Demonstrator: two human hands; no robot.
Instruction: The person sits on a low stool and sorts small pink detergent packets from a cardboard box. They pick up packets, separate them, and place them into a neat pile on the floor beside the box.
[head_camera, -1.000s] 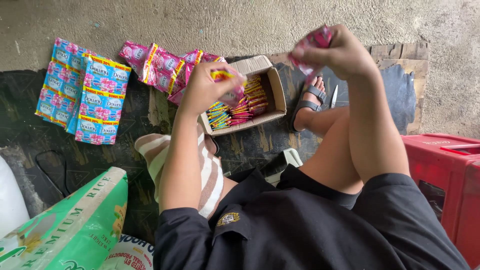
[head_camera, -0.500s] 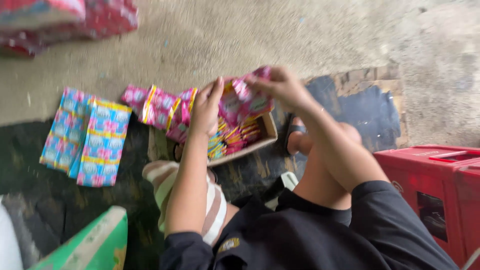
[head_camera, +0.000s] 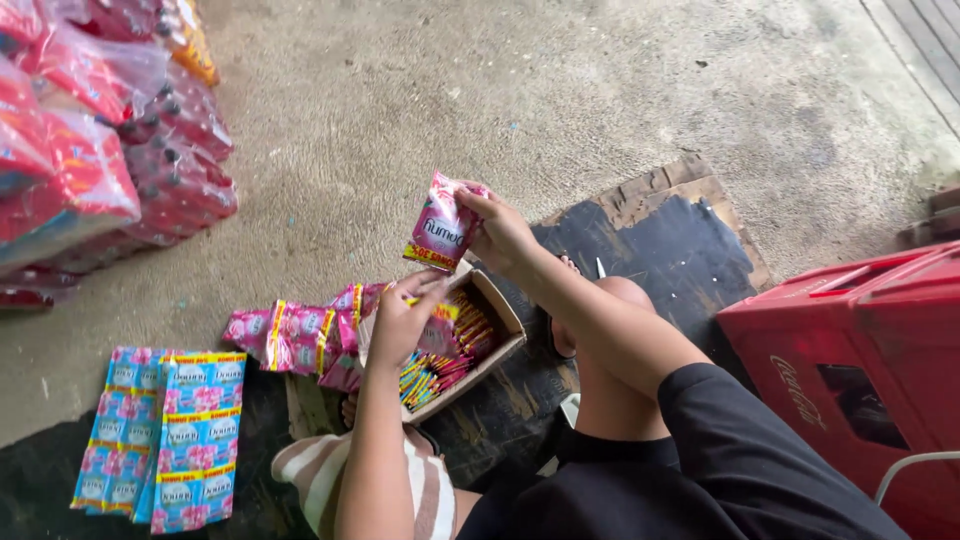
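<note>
One pink sachet (head_camera: 441, 226) pinched in right hand (head_camera: 503, 233); left hand (head_camera: 400, 325) clasping box sachets (head_camera: 437, 335).

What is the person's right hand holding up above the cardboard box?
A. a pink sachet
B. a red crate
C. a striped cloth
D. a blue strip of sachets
A: the right hand grips a pink sachet raised over the cardboard box, while the left hand reaches into the box.

Red plastic crate (head_camera: 860, 360) at right — shrink-wrapped bottle packs (head_camera: 110, 150) top left, blue sachet strips (head_camera: 165, 435) on floor.
</note>
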